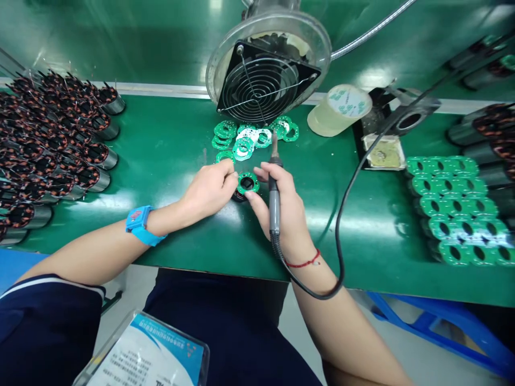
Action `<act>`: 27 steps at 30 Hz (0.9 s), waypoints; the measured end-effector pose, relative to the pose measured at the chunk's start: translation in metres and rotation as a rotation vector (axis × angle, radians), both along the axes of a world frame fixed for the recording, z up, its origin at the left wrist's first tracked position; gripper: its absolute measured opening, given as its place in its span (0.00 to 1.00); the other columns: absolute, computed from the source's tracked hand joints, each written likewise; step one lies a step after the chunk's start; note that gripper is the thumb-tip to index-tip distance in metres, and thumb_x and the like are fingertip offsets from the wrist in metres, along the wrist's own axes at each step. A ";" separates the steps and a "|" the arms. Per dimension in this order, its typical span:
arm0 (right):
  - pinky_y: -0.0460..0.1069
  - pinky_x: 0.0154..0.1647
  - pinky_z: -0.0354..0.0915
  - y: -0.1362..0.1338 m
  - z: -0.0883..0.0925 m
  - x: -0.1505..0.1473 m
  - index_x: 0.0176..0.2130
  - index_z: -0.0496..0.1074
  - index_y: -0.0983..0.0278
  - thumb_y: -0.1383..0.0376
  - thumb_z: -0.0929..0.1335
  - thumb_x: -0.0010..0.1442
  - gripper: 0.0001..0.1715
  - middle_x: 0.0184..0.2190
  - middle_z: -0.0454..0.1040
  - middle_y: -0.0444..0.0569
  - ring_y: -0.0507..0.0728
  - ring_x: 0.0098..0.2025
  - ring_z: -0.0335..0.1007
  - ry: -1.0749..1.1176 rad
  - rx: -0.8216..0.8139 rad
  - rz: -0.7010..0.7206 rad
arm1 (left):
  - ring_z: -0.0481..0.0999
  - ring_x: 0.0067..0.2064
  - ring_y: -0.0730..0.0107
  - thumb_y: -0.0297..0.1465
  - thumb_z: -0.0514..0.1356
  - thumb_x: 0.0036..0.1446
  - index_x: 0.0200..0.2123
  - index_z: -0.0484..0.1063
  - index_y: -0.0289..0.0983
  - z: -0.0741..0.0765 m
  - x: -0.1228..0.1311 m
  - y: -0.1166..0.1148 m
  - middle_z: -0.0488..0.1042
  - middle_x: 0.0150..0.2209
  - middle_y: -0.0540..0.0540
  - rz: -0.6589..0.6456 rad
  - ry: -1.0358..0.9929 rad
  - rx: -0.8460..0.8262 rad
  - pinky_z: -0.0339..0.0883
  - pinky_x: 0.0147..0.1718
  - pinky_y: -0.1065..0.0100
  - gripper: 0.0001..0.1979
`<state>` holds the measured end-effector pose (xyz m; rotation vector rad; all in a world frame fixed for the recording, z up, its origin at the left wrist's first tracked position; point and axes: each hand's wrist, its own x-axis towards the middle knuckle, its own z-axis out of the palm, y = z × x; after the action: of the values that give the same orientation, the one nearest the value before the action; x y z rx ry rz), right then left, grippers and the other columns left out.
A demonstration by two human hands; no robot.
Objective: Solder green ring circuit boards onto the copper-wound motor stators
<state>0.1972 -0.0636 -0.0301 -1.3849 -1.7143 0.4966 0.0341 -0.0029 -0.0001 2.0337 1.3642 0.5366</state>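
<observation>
Gripping the iron [274, 206], the right hand [291, 210] faces the left hand [210, 186] (fingers curled closed, contents indiscernible) across the board [247, 176] between them, where a dip of the tip [274, 140], if hot, might scorch the loose boards [247, 136] beyond.

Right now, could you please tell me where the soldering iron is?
In the head view, the soldering iron is just right of centre, held in the right hand, its tip pointing toward the loose green rings below the fan.
</observation>
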 end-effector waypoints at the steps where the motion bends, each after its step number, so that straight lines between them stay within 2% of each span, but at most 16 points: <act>1: 0.61 0.57 0.68 0.000 -0.001 0.000 0.60 0.58 0.57 0.57 0.69 0.61 0.31 0.55 0.70 0.53 0.61 0.55 0.71 0.028 -0.005 -0.011 | 0.63 0.27 0.73 0.28 0.49 0.60 0.27 0.61 0.37 -0.001 -0.003 0.001 0.63 0.24 0.52 -0.014 -0.061 -0.034 0.58 0.30 0.69 0.08; 3: 0.59 0.56 0.68 0.000 -0.003 -0.001 0.60 0.57 0.57 0.57 0.69 0.61 0.31 0.55 0.70 0.53 0.60 0.54 0.71 0.083 -0.011 -0.039 | 0.69 0.35 0.70 0.27 0.49 0.59 0.36 0.64 0.36 -0.004 -0.007 0.001 0.70 0.33 0.48 -0.061 -0.167 -0.073 0.64 0.35 0.67 0.05; 4: 0.59 0.56 0.68 -0.001 -0.003 -0.002 0.59 0.57 0.57 0.58 0.69 0.61 0.31 0.54 0.70 0.53 0.60 0.54 0.72 0.104 -0.016 -0.049 | 0.71 0.41 0.67 0.27 0.51 0.59 0.42 0.63 0.35 -0.006 -0.009 -0.001 0.71 0.40 0.44 -0.103 -0.186 -0.067 0.66 0.40 0.64 0.08; 6: 0.58 0.55 0.69 -0.002 -0.003 -0.003 0.58 0.58 0.57 0.59 0.69 0.61 0.29 0.51 0.72 0.52 0.59 0.53 0.72 0.137 -0.031 -0.063 | 0.68 0.52 0.58 0.30 0.57 0.55 0.51 0.60 0.33 -0.010 -0.010 -0.005 0.68 0.51 0.37 -0.205 -0.138 -0.012 0.64 0.50 0.56 0.20; 8: 0.57 0.54 0.69 -0.003 -0.002 -0.006 0.57 0.59 0.57 0.59 0.69 0.61 0.27 0.48 0.74 0.50 0.58 0.51 0.73 0.157 -0.038 -0.090 | 0.64 0.57 0.50 0.32 0.62 0.52 0.56 0.57 0.30 -0.013 -0.006 -0.011 0.64 0.56 0.32 -0.260 -0.038 0.050 0.60 0.55 0.49 0.30; 10: 0.57 0.51 0.69 -0.004 -0.001 -0.008 0.56 0.60 0.57 0.59 0.68 0.62 0.25 0.45 0.75 0.49 0.58 0.49 0.75 0.139 -0.034 -0.126 | 0.63 0.57 0.47 0.31 0.63 0.53 0.58 0.55 0.28 -0.016 -0.001 -0.016 0.64 0.57 0.30 -0.237 0.025 0.082 0.59 0.56 0.48 0.32; 13: 0.57 0.51 0.67 -0.005 0.001 -0.013 0.55 0.63 0.58 0.60 0.67 0.63 0.21 0.43 0.77 0.48 0.59 0.47 0.75 0.011 0.009 -0.181 | 0.64 0.56 0.50 0.29 0.59 0.57 0.58 0.55 0.29 -0.019 0.006 -0.015 0.65 0.55 0.32 -0.198 0.053 0.110 0.61 0.54 0.49 0.28; 18: 0.55 0.43 0.63 -0.009 0.014 -0.019 0.53 0.67 0.63 0.61 0.62 0.67 0.16 0.40 0.78 0.52 0.59 0.39 0.73 -0.296 0.111 -0.224 | 0.66 0.55 0.52 0.31 0.58 0.59 0.58 0.57 0.31 -0.021 -0.002 -0.013 0.67 0.54 0.35 -0.272 -0.054 0.194 0.61 0.56 0.50 0.25; 21: 0.54 0.43 0.61 -0.007 0.016 -0.022 0.51 0.68 0.62 0.61 0.61 0.67 0.15 0.35 0.78 0.49 0.58 0.38 0.71 -0.384 0.044 -0.198 | 0.67 0.54 0.52 0.34 0.56 0.61 0.58 0.58 0.35 -0.033 -0.010 -0.004 0.68 0.53 0.36 -0.292 -0.074 0.233 0.64 0.54 0.48 0.23; 24: 0.52 0.42 0.59 0.002 0.010 -0.021 0.53 0.67 0.59 0.60 0.65 0.65 0.17 0.33 0.77 0.45 0.57 0.37 0.71 -0.414 0.045 -0.224 | 0.68 0.56 0.50 0.38 0.56 0.60 0.55 0.61 0.39 -0.049 -0.012 0.010 0.68 0.54 0.38 -0.287 -0.103 0.282 0.65 0.55 0.47 0.21; 27: 0.52 0.40 0.58 0.007 0.006 -0.021 0.52 0.66 0.58 0.58 0.66 0.64 0.17 0.34 0.78 0.44 0.57 0.37 0.71 -0.442 0.083 -0.251 | 0.68 0.59 0.46 0.43 0.56 0.58 0.58 0.59 0.37 -0.057 -0.013 0.016 0.67 0.56 0.34 -0.198 -0.137 0.267 0.66 0.56 0.44 0.28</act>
<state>0.1764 -0.0571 -0.0246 -1.7086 -1.8385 -0.0271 0.0214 0.0130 -0.0567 2.2671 1.0420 0.7868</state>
